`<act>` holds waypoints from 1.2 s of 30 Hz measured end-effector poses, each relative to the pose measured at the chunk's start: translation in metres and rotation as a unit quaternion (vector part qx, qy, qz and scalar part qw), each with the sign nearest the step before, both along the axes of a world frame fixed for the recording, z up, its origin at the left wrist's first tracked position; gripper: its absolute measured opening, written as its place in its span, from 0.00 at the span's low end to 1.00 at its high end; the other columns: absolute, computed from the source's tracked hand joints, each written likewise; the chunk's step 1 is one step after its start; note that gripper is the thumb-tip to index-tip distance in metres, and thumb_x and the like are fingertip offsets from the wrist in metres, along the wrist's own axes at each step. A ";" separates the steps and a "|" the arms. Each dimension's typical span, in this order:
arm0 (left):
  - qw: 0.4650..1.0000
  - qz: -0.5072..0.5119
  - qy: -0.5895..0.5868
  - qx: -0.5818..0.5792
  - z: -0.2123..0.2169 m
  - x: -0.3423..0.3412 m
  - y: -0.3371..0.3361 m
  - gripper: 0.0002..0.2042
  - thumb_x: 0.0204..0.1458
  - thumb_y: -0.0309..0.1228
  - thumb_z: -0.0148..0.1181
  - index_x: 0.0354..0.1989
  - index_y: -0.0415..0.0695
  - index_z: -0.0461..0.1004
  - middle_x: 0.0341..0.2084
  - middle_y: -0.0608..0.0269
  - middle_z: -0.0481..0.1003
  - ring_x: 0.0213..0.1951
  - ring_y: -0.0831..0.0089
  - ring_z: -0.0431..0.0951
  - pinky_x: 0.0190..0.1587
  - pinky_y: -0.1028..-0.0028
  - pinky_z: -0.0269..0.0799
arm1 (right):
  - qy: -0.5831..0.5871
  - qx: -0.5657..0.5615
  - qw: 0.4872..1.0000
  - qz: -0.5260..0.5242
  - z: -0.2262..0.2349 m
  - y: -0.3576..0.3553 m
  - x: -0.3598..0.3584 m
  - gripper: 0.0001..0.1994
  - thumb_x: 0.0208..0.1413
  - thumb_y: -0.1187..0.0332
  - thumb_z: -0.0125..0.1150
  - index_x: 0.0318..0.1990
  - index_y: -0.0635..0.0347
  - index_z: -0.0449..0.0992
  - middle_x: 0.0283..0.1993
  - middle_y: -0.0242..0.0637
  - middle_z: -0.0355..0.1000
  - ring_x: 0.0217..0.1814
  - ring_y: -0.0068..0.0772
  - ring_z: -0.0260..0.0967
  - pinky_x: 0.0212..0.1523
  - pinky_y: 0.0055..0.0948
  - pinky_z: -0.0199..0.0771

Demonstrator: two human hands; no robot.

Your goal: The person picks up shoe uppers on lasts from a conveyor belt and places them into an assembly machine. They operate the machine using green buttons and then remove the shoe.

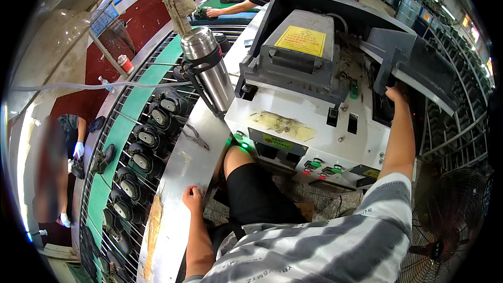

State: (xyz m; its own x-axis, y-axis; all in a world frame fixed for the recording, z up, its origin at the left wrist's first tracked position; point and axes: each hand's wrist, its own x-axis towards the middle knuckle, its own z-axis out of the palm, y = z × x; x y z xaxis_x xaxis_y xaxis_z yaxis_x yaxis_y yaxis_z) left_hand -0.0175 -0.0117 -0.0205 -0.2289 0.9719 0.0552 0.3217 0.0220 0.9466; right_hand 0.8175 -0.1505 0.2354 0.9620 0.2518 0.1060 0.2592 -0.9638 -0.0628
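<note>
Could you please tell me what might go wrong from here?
The right hand is close to the raised dark cover of the machine; if that dropped, the hand might be pinched.

The tall steel flask stands on the metal ledge beside the dark shoes, so a bump could tip it onto them.

The pliers lie loose on that ledge and could be knocked off.
</note>
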 end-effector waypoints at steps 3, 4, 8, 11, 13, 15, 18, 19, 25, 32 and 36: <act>0.998 0.029 0.054 0.013 0.027 -0.002 -0.014 0.06 0.48 0.26 0.54 0.27 0.38 0.77 0.14 0.64 0.72 0.17 0.77 0.70 0.24 0.74 0.68 | 0.040 0.071 0.997 0.010 0.027 0.014 -0.069 0.51 0.37 0.48 0.66 0.71 0.47 0.47 0.70 0.47 0.54 0.70 0.53 0.53 0.66 0.48 0.56; 0.996 0.036 0.080 0.025 0.013 -0.010 -0.011 0.06 0.48 0.26 0.54 0.27 0.38 0.77 0.15 0.63 0.72 0.18 0.76 0.70 0.25 0.74 0.68 | 0.023 0.090 0.996 0.009 0.030 0.015 -0.083 0.50 0.37 0.48 0.66 0.70 0.48 0.48 0.69 0.47 0.55 0.70 0.52 0.54 0.66 0.48 0.56; 0.996 0.036 0.083 0.019 -0.009 -0.023 -0.010 0.06 0.47 0.27 0.55 0.27 0.38 0.78 0.16 0.62 0.73 0.21 0.75 0.72 0.28 0.73 0.69 | -0.109 0.188 0.976 -0.014 0.033 0.000 -0.129 0.48 0.37 0.48 0.68 0.67 0.53 0.54 0.64 0.48 0.62 0.65 0.50 0.60 0.63 0.47 0.62; 0.997 0.046 0.058 0.033 -0.026 -0.031 -0.011 0.06 0.47 0.27 0.55 0.28 0.39 0.78 0.17 0.62 0.74 0.21 0.75 0.73 0.28 0.74 0.69 | -0.170 0.261 0.950 -0.017 0.030 -0.013 -0.174 0.47 0.35 0.48 0.70 0.65 0.58 0.58 0.61 0.50 0.64 0.61 0.52 0.63 0.58 0.49 0.66; 0.998 0.040 0.043 0.023 -0.013 -0.025 -0.015 0.06 0.48 0.27 0.56 0.28 0.39 0.78 0.17 0.61 0.75 0.22 0.74 0.73 0.28 0.74 0.69 | -0.265 0.299 0.916 -0.024 -0.001 -0.033 -0.174 0.46 0.35 0.49 0.71 0.64 0.60 0.60 0.59 0.52 0.66 0.61 0.54 0.63 0.57 0.51 0.66; 0.999 0.032 0.030 0.011 0.005 -0.018 -0.018 0.06 0.48 0.28 0.56 0.28 0.40 0.79 0.18 0.60 0.75 0.23 0.73 0.75 0.28 0.73 0.70 | -0.376 0.326 0.866 0.040 -0.029 -0.053 -0.175 0.46 0.37 0.49 0.71 0.59 0.74 0.61 0.57 0.60 0.64 0.58 0.59 0.63 0.58 0.50 0.65; 0.995 0.036 0.073 0.059 0.002 -0.018 -0.018 0.07 0.47 0.30 0.56 0.30 0.41 0.79 0.20 0.58 0.76 0.24 0.68 0.77 0.31 0.71 0.72 | -0.242 0.500 0.831 0.025 -0.062 -0.080 -0.171 0.45 0.33 0.55 0.78 0.52 0.82 0.61 0.54 0.62 0.65 0.56 0.52 0.66 0.57 0.44 0.67; 0.996 0.021 0.077 0.037 0.009 -0.018 -0.019 0.08 0.47 0.31 0.57 0.30 0.41 0.79 0.21 0.57 0.77 0.25 0.66 0.77 0.32 0.70 0.72 | -0.221 0.546 0.805 0.067 -0.072 -0.093 -0.163 0.48 0.35 0.53 0.79 0.55 0.83 0.57 0.56 0.59 0.65 0.57 0.48 0.66 0.56 0.41 0.68; 0.980 -0.169 -0.021 -0.102 0.052 -0.004 -0.045 0.12 0.52 0.30 0.58 0.43 0.40 0.76 0.33 0.59 0.79 0.36 0.72 0.78 0.39 0.74 0.74 | 0.031 0.648 0.720 0.247 -0.072 -0.086 -0.272 0.21 0.52 0.65 0.67 0.44 0.80 0.74 0.50 0.46 0.73 0.44 0.38 0.71 0.51 0.35 0.70; 0.827 -0.388 -0.406 0.020 0.150 0.036 -0.116 0.42 0.46 0.40 0.70 0.68 0.42 0.52 0.60 0.55 0.63 0.61 0.67 0.64 0.63 0.66 0.59 | 0.637 0.570 0.376 0.356 -0.148 0.018 -0.425 0.30 0.40 0.73 0.58 0.57 0.65 0.67 0.57 0.40 0.68 0.57 0.43 0.67 0.62 0.42 0.65; 0.795 -0.168 -0.579 0.069 0.153 -0.032 -0.123 0.39 0.38 0.40 0.73 0.59 0.39 0.64 0.53 0.55 0.72 0.54 0.60 0.72 0.59 0.61 0.67 | 0.603 0.317 0.417 0.602 -0.117 0.068 -0.638 0.25 0.47 0.68 0.64 0.54 0.67 0.69 0.54 0.35 0.69 0.54 0.32 0.66 0.59 0.33 0.62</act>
State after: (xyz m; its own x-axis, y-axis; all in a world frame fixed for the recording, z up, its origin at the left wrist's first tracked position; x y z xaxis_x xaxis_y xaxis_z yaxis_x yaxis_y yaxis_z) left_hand -0.0493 -0.1346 0.1324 0.0668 0.9920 0.1071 -0.8012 -0.0106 0.5983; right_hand 0.1794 -0.0827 0.1182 -0.3710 0.9180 0.1399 -0.0566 0.1280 -0.9902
